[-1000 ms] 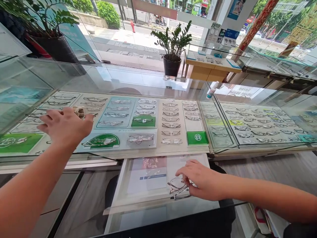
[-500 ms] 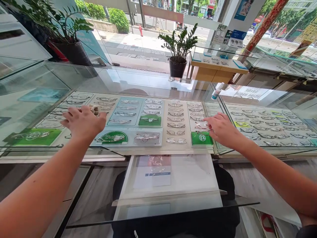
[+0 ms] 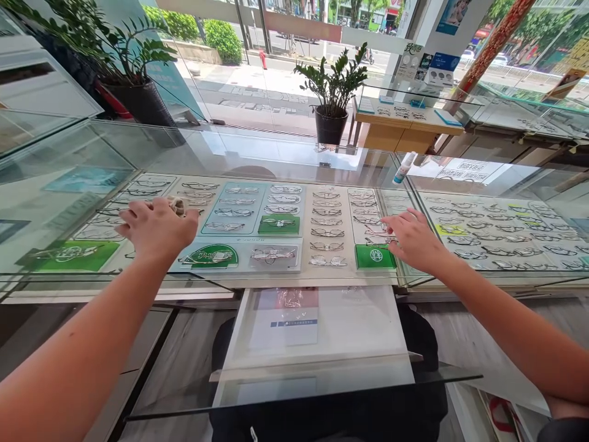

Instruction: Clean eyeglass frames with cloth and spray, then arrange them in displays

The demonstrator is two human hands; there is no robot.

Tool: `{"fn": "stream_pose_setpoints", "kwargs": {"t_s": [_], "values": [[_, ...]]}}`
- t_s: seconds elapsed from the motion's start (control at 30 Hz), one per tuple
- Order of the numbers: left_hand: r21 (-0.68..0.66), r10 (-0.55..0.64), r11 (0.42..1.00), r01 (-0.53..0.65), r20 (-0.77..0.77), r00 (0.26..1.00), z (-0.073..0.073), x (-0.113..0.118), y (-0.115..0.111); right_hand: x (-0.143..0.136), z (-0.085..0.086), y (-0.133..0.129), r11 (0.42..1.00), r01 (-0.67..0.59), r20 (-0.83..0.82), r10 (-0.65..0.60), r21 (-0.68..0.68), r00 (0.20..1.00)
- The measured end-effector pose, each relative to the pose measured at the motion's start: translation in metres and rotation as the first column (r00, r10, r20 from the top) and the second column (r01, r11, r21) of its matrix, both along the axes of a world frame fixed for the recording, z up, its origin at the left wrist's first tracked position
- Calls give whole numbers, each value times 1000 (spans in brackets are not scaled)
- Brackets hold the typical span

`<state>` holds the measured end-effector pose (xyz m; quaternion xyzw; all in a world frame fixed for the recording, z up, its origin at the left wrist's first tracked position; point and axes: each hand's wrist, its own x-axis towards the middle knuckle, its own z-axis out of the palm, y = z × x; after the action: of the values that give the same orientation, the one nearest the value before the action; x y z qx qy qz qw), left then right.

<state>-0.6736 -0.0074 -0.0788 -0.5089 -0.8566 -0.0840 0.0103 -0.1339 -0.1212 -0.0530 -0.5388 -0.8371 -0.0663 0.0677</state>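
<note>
My left hand (image 3: 159, 227) is over the left part of the glass counter (image 3: 193, 144), back of the hand up. Between its thumb and fingers bunches a crumpled beige cloth (image 3: 177, 205), mostly hidden by the hand. On the right, my right hand (image 3: 411, 239) hovers at or rests on the glass, fingers loosely apart, with no object visible in it; contact is hard to tell. Close to its fingertips, a reddish pair of glasses (image 3: 375, 232) and a green card (image 3: 375, 256) show in the display. Rows of eyeglasses (image 3: 326, 233) lie below the glass between my hands.
A small spray bottle (image 3: 405, 167) stands on the counter beyond my right hand. An open white drawer (image 3: 359, 325) juts out toward me, holding papers, with a glass edge (image 3: 304, 393) across it. Potted plants (image 3: 331, 126) stand behind the counter.
Both hands stay nearly in place, the left still on the cloth. The view has shifted very slightly, and my right hand sits a touch farther right.
</note>
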Motion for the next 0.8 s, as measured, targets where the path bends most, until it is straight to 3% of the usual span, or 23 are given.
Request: {"fn": "stream_pose_setpoints", "kwargs": {"t_s": [0.37, 0.43, 0.5, 0.53, 0.57, 0.6, 0.63, 0.67, 0.7, 0.73, 0.8], "values": [[88, -9, 996, 7, 21, 1000, -1, 1, -3, -5, 4, 1, 996, 21, 50, -17, -84, 999], [165, 0, 986, -6, 37, 999, 0, 3, -8, 1, 11, 0, 997, -7, 15, 8, -77, 1000], [342, -65, 938, 59, 6, 998, 5, 13, -18, 19, 19, 2, 999, -5, -56, 3, -42, 998], [460, -144, 875, 149, -46, 988, 10, 22, -27, 32, 22, 5, 999, 28, -92, -30, -25, 995], [566, -264, 772, 290, -131, 956, 16, 35, -38, 49, 22, 9, 996, 87, -121, -89, -20, 989], [631, -407, 628, 456, -233, 883, 23, 52, -54, 67, 21, 13, 985, 166, -134, -169, -34, 976], [646, -562, 436, 626, -348, 750, 30, 72, -73, 86, 17, 19, 966, 250, -125, -258, -71, 958], [565, -748, 204, 800, -438, 499, 38, 95, -96, 105, 11, 24, 935, 333, -100, -345, -123, 933], [472, -876, -12, 881, -430, 218, 44, 119, -121, 122, 4, 29, 897, 403, -65, -420, -184, 905], [401, -941, -137, 906, -339, 8, 48, 144, -146, 136, -5, 35, 857, 456, -29, -476, -241, 879], [296, -954, -298, 908, -55, -295, 47, 193, -190, 157, -22, 43, 800, 513, 19, -535, -311, 845]]}}
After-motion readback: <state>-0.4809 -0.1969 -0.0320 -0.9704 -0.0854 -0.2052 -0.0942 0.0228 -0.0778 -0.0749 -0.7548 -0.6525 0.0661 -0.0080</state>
